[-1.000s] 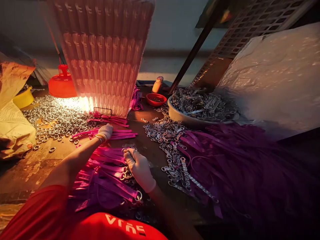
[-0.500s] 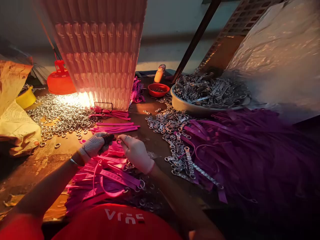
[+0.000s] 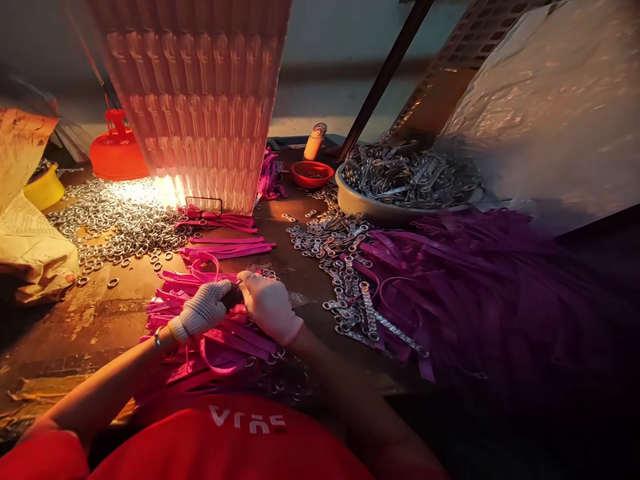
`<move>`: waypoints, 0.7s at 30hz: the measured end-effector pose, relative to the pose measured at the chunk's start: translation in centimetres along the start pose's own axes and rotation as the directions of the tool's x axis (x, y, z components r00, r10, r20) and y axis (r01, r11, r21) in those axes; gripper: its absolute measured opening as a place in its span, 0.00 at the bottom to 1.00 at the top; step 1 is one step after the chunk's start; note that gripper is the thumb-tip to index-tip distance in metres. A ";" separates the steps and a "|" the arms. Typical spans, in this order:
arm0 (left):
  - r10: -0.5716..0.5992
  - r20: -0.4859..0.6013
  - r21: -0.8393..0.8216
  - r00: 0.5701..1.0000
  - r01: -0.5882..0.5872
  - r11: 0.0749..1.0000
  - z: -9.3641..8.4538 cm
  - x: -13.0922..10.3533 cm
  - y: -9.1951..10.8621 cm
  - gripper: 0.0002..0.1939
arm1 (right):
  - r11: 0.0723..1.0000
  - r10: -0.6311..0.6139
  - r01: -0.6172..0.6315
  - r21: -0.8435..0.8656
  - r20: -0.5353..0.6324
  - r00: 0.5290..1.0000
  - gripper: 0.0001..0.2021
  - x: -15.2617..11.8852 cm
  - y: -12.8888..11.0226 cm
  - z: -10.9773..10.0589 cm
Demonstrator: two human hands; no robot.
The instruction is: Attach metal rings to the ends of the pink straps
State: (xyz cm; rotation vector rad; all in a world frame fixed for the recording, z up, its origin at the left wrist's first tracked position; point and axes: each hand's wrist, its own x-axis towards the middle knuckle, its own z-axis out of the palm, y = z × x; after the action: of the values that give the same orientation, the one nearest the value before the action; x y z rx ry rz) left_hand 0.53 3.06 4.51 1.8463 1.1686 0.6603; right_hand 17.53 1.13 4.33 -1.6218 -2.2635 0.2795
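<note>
My gloved left hand (image 3: 206, 308) and gloved right hand (image 3: 269, 305) meet over a pile of pink straps (image 3: 235, 343). Both have their fingers closed and pressed together at the fingertips. Whatever sits between them is too small and hidden to make out. The left glove has dark fingertips. A pink strap (image 3: 205, 259) loops up just behind my left hand. Metal rings (image 3: 277, 357) show at the near right ends of the straps.
Many loose rings (image 3: 120, 227) lie under a red lamp (image 3: 119, 157). A ribbed plastic sheet (image 3: 200, 120) stands behind. Rightward are metal chain pieces (image 3: 345, 267), a basin (image 3: 360, 203) of metal parts, a red bowl (image 3: 313, 175) and purple straps (image 3: 475, 287).
My left hand has moved right and turned, closing the gap to my right hand. A strap now loops up behind it. The whole view has shifted slightly.
</note>
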 end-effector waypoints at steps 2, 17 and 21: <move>-0.115 0.028 -0.121 0.993 0.117 0.986 -0.1 -0.6 -0.3 0.10 | 0.998 -0.020 0.020 0.062 0.003 1.000 0.14 -0.2 -0.1 -0.2; -0.149 0.068 0.011 0.987 0.148 0.989 -0.2 -1.2 0.1 0.11 | 0.945 -0.168 0.243 -0.221 0.311 0.935 0.18 0.0 -0.8 -1.1; -0.030 0.139 0.262 0.990 -0.007 0.965 -4.1 -0.8 0.5 0.13 | 0.952 -0.155 0.221 -0.212 0.288 0.945 0.17 0.1 -0.5 -1.7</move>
State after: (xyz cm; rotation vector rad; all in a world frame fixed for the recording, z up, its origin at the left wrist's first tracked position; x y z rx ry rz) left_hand -2.74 3.75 7.00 2.0683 1.2169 0.3728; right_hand 17.77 0.99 6.12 -1.5389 -2.7340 0.1899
